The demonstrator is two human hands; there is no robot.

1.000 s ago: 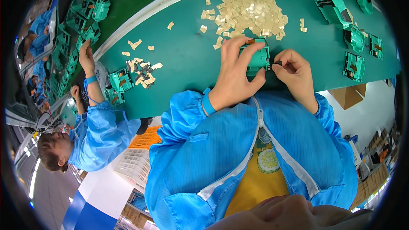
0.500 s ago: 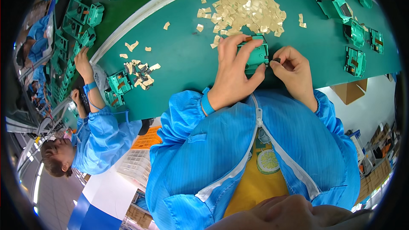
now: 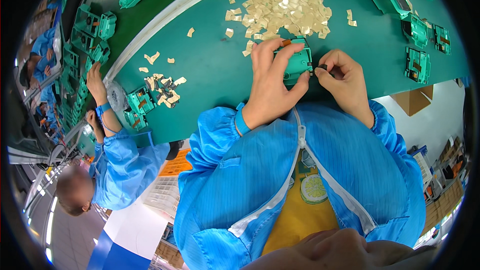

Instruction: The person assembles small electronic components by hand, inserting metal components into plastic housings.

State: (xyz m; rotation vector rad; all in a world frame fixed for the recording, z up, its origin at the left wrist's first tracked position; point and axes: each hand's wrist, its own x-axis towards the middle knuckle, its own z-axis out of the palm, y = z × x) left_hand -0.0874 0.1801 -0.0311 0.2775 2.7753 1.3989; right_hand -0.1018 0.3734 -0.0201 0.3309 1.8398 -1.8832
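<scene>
My left hand (image 3: 276,72) is wrapped over a green plastic housing (image 3: 298,63) and steadies it on the green table. An orange-brown strip (image 3: 286,42) shows at the housing's far edge, beside my fingers. At its right side, my right hand (image 3: 345,77) pinches a small black piece (image 3: 323,67) between thumb and fingertips. The piece is close to the housing's near right corner; whether it touches cannot be made out. My left palm and fingers hide the housing's left part.
A big heap of cream-coloured pieces (image 3: 287,7) lies beyond my hands. More green housings (image 3: 416,65) stand at the right. A smaller pile of cream and black pieces (image 3: 167,90) lies left, near two housings (image 3: 141,101). A co-worker's arm (image 3: 102,95) reaches toward the housings on the far-left line.
The view has shifted slightly. My left hand still holds the housing, and the black piece in my right hand has turned a little beside its edge.
</scene>
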